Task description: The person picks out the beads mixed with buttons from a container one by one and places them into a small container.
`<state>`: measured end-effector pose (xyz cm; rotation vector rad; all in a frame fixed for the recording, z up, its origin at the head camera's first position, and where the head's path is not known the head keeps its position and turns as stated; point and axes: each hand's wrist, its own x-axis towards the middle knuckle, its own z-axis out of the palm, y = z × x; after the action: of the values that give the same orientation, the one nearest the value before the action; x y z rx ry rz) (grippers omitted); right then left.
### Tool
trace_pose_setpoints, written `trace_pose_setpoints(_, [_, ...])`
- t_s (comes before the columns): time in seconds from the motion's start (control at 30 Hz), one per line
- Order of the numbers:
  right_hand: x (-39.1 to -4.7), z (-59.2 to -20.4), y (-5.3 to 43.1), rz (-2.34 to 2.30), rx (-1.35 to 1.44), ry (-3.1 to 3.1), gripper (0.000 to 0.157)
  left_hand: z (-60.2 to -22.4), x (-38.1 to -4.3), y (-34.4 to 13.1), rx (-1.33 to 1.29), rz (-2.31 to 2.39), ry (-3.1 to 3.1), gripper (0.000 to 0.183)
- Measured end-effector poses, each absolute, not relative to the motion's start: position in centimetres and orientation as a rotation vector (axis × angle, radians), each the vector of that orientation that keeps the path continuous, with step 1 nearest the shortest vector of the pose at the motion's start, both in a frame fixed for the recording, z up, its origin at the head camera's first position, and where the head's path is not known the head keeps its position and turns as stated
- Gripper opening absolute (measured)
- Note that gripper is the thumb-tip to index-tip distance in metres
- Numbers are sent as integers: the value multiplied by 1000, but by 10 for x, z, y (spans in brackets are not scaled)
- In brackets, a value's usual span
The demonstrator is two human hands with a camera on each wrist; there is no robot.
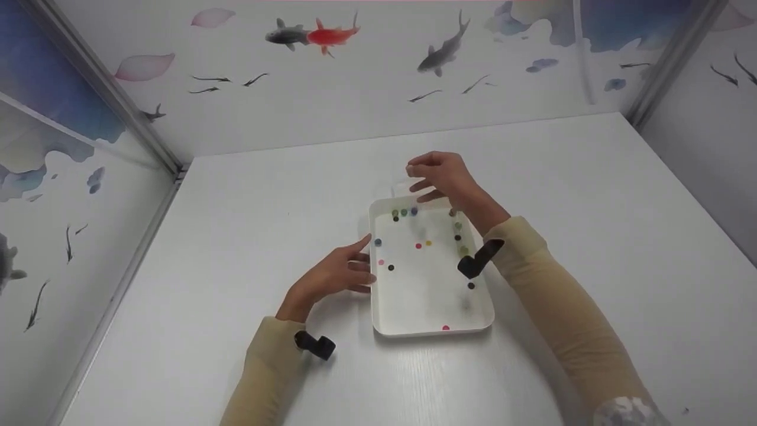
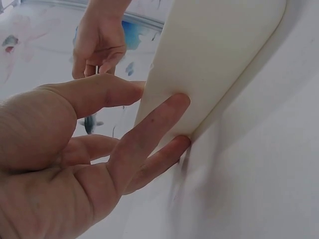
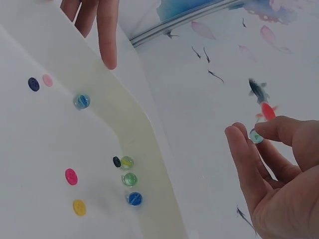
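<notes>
My right hand (image 1: 446, 177) is raised over the far end of a white tray (image 1: 420, 296). In the right wrist view its thumb and fingertips pinch a clear glass marble (image 3: 256, 136) with a greenish tint. My left hand (image 1: 337, 275) is at the tray's left side. Its fairly straight fingers (image 2: 154, 124) touch the outer wall in the left wrist view. Inside the tray lie several marbles, among them a blue one (image 3: 134, 198) and a green one (image 3: 130, 179). Buttons lie there too, including a red one (image 3: 71, 177), a yellow one (image 3: 79, 207) and a pink one (image 3: 47, 80).
A small clear container (image 1: 401, 188) stands just past the tray's far edge, partly behind my right hand. The white table (image 1: 236, 236) is bordered by panels (image 1: 378, 89) printed with fish and petals. Dark wrist cameras (image 1: 315, 345) sit on both sleeves.
</notes>
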<state>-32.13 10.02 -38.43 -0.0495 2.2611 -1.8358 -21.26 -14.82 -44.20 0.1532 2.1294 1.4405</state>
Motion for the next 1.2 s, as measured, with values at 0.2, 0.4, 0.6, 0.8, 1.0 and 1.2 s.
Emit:
trace_pose_setpoints(0.2, [-325,-385,98,-1859,-5,2269,31,-442,-212,-148,154,1445,2121,90])
trace_pose_setpoints(0.4, [-329,-389,99,-1925,61,2261,30,-443,-212,-147,145,1432,2127,90])
trace_pose_setpoints(0.6, [-334,-392,102,-1918,93,2267,31,-444,-213,-147,145,1434,2135,89])
trace_pose_setpoints(0.8, [-341,-398,106,-1869,81,2288,32,-442,-213,-148,151,1439,2134,89])
trace_pose_setpoints(1.0, [-344,-403,109,-1856,75,2336,31,-442,-213,-148,148,1439,2139,89])
trace_pose_setpoints(1.2, [-344,-407,108,-1821,74,2382,31,-442,-212,-147,140,1420,2150,89])
